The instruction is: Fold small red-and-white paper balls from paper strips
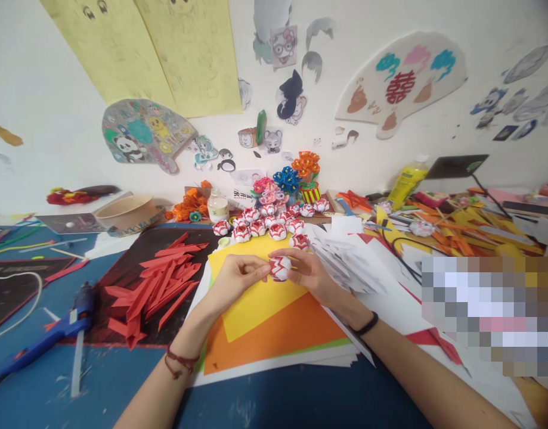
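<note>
Between my two hands is a small red-and-white folded paper flower [280,269], held above a yellow paper sheet [242,310]. My left hand [240,277] pinches its left edge with thumb and forefinger. From the right, the thumb and fingers of my right hand [312,277] are closed around its other side. Just beyond my hands stand several similar paper flowers [257,227] in a cluster. Under the yellow sheet lies orange paper [274,339] on a stack of other sheets.
Red folded paper strips [161,286] are heaped on a dark mat at left, near a blue glue gun [72,325]. A bowl [126,211], a glass jar [218,205] and a yellow bottle [408,182] stand along the wall. White paper pieces [349,262] and yellow strips lie at right.
</note>
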`<state>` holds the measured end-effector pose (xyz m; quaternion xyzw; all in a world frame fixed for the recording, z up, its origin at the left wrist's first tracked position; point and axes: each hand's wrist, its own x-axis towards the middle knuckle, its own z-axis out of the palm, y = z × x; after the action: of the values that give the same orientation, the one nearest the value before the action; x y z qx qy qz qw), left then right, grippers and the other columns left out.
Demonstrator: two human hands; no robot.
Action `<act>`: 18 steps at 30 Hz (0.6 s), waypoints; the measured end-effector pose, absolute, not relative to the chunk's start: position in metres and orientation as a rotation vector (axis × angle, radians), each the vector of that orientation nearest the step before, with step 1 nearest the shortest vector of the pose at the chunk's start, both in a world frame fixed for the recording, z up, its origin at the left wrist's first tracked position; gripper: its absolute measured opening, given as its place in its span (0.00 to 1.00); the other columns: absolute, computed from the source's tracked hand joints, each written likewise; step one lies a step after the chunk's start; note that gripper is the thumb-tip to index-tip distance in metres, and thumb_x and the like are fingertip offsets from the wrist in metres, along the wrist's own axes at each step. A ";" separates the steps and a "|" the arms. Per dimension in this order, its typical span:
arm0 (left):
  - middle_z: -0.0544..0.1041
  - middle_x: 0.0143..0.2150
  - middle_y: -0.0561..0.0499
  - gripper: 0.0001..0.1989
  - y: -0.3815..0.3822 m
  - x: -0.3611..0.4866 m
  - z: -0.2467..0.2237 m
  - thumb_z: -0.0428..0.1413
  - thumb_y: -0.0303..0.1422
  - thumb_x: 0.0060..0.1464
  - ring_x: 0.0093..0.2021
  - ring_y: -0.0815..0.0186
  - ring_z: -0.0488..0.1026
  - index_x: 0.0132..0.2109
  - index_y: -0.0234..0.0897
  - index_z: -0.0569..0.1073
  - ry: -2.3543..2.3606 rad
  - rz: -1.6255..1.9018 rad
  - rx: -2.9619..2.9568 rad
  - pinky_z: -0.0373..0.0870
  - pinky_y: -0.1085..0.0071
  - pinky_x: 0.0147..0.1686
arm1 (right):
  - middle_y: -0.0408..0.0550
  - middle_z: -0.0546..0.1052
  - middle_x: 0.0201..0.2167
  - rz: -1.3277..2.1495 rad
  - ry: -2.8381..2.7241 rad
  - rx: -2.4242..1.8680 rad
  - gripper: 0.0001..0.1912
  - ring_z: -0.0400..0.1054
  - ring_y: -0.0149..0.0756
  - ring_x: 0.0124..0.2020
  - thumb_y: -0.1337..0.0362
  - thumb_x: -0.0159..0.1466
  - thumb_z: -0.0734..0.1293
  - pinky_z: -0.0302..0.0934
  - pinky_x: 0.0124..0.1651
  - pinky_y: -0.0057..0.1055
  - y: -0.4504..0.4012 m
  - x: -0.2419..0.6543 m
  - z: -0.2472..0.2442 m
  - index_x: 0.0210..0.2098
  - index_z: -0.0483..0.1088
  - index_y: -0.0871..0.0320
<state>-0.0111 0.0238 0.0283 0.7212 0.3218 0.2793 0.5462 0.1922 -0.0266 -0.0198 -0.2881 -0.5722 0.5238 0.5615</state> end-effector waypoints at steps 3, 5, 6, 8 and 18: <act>0.78 0.30 0.48 0.15 0.023 -0.010 0.029 0.60 0.41 0.55 0.27 0.72 0.67 0.35 0.31 0.79 0.767 0.677 1.737 0.60 0.77 0.27 | 0.52 0.75 0.47 1.238 -1.352 -0.690 0.22 0.72 0.38 0.42 0.57 0.61 0.71 0.69 0.46 0.39 -0.026 0.192 -0.020 0.53 0.71 0.54; 0.77 0.30 0.48 0.15 0.022 -0.009 0.030 0.59 0.41 0.55 0.28 0.72 0.66 0.35 0.30 0.79 0.783 0.692 1.777 0.60 0.77 0.27 | 0.52 0.76 0.44 1.242 -1.349 -0.692 0.22 0.72 0.38 0.41 0.57 0.61 0.71 0.70 0.46 0.39 -0.026 0.191 -0.019 0.53 0.71 0.54; 0.77 0.29 0.49 0.16 0.021 -0.008 0.031 0.59 0.41 0.56 0.27 0.72 0.65 0.34 0.30 0.79 0.805 0.704 1.804 0.59 0.77 0.26 | 0.51 0.76 0.43 1.246 -1.345 -0.690 0.22 0.72 0.38 0.40 0.57 0.60 0.72 0.70 0.46 0.39 -0.026 0.191 -0.019 0.52 0.71 0.54; 0.75 0.27 0.50 0.16 0.018 -0.008 0.034 0.59 0.41 0.55 0.25 0.73 0.62 0.34 0.29 0.78 0.865 0.735 1.861 0.56 0.77 0.25 | 0.50 0.76 0.41 1.254 -1.336 -0.683 0.22 0.73 0.37 0.40 0.57 0.59 0.73 0.70 0.46 0.39 -0.027 0.189 -0.017 0.52 0.71 0.55; 0.70 0.22 0.54 0.18 0.017 -0.008 0.033 0.59 0.45 0.53 0.20 0.76 0.55 0.33 0.30 0.77 0.821 0.720 1.775 0.51 0.77 0.19 | 0.51 0.75 0.48 1.262 -1.313 -0.674 0.20 0.71 0.40 0.45 0.56 0.61 0.71 0.69 0.47 0.39 -0.027 0.189 -0.021 0.51 0.72 0.53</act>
<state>-0.0080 0.0172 0.0330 0.7354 0.3403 0.2982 0.5045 0.1891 -0.0267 -0.0207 -0.2867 -0.5581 0.5364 0.5645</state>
